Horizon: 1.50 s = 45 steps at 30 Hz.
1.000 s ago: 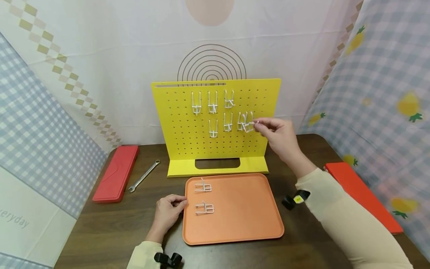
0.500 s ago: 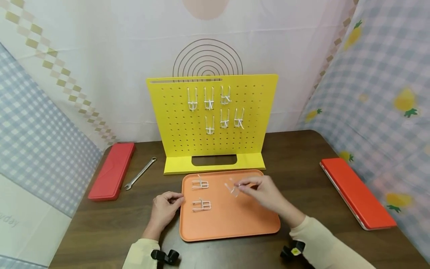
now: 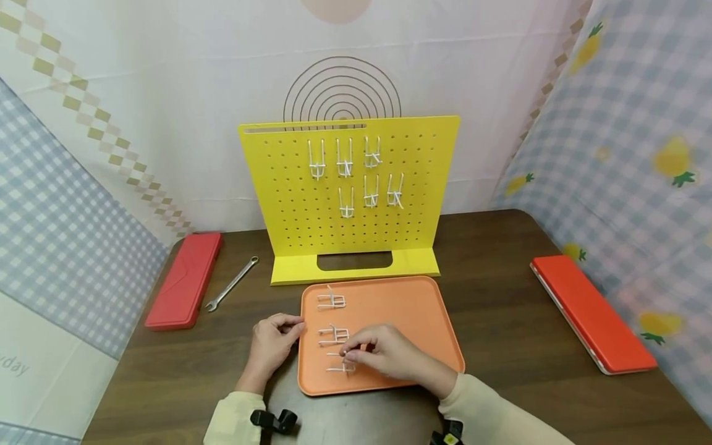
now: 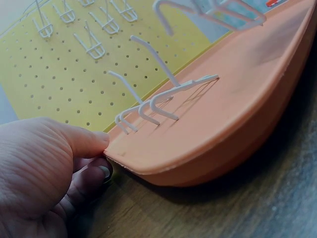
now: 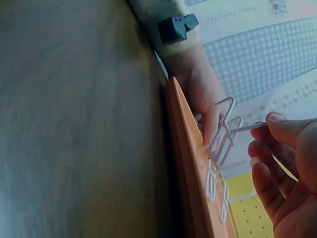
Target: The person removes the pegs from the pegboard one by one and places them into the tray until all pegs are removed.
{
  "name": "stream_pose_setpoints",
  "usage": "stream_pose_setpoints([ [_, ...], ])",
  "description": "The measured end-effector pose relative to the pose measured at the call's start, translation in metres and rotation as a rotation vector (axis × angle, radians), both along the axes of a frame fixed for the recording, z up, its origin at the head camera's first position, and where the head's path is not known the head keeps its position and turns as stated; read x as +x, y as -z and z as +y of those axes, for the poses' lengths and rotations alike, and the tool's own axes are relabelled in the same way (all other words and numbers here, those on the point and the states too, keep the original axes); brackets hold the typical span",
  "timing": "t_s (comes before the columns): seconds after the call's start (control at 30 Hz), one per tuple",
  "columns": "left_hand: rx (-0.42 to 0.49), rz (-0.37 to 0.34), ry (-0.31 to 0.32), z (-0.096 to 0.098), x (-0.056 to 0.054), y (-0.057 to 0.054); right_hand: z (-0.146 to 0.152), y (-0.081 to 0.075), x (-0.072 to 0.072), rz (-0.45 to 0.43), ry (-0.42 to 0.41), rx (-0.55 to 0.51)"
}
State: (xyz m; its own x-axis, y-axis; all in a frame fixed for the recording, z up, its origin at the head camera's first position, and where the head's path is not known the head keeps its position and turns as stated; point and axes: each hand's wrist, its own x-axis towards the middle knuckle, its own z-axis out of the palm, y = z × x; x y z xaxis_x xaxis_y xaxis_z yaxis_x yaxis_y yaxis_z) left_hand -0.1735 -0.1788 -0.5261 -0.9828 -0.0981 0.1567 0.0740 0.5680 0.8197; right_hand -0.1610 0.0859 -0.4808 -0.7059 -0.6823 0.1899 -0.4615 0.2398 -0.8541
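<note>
My right hand pinches a white wire pegboard hook by its prong, over the near left part of the orange tray. In the left wrist view this hook hangs above the tray surface. Two more pegboard hooks lie on the tray's left side, a far one and a nearer one. My left hand grips the tray's left rim, thumb on top and fingers curled beneath. Behind the tray stands a yellow pegboard with several white hooks hanging in two rows.
A red case and a metal wrench lie on the dark wooden table at the left. Another red case rests at the right edge. Patterned cloth hangs behind and on both sides.
My right hand took a hook off the pegboard's right side and brought it down and left, over the tray's near left part. The left hand has stayed at the rim.
</note>
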Motion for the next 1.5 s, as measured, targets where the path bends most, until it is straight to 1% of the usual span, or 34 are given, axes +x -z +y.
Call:
stream_pose_setpoints([
  [0.13, -0.001, 0.003, 0.001, 0.000, -0.001, 0.000, -0.008, 0.000, 0.002, 0.001, -0.002, 0.011],
  [0.27, -0.005, 0.003, -0.001, 0.000, -0.001, 0.001, -0.013, 0.000, 0.003, 0.023, 0.003, 0.052],
  [0.53, 0.007, 0.009, -0.001, 0.000, -0.001, 0.002, -0.019, 0.003, 0.003, 0.097, -0.007, 0.127],
  [0.73, 0.002, 0.004, -0.007, 0.000, -0.002, 0.003, -0.023, 0.008, 0.002, 0.149, -0.005, 0.141],
  [1.0, -0.003, 0.004, -0.007, 0.001, -0.002, 0.003, -0.025, 0.012, 0.002, 0.139, 0.008, 0.128],
  [1.27, 0.013, -0.023, -0.003, 0.001, -0.002, 0.001, -0.026, 0.014, 0.002, 0.124, 0.014, 0.124],
  [1.5, 0.006, -0.006, -0.006, 0.001, -0.002, 0.002, -0.026, 0.016, 0.003, 0.123, 0.023, 0.114],
])
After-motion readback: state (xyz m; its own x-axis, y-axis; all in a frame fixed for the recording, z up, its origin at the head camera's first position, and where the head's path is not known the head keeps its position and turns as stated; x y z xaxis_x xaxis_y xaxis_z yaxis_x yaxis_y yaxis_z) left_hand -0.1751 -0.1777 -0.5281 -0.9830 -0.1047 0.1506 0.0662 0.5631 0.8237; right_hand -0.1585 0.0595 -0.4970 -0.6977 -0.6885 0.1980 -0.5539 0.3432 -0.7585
